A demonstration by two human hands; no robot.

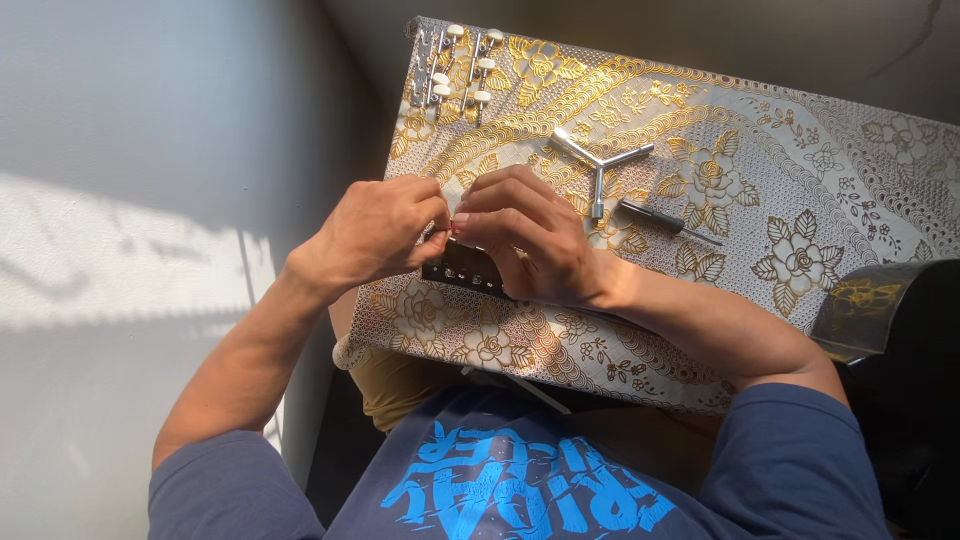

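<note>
Dark metal plate (pixel 462 268) lies under both hands, left (pixel 375 232), right (pixel 525 235).

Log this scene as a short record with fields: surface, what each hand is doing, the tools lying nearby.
surface: small table under a white cloth with gold flower pattern
left hand: fingertips pinch at the top edge of a dark metal part
right hand: rests over the same part, fingers meeting the left hand's
held item: too small and covered to tell more
three-armed wrench: flat on the cloth, beyond the hands
screwdriver: lies beside the wrench, on its right
tuning pegs: two strips with white knobs at the far left corner
</note>
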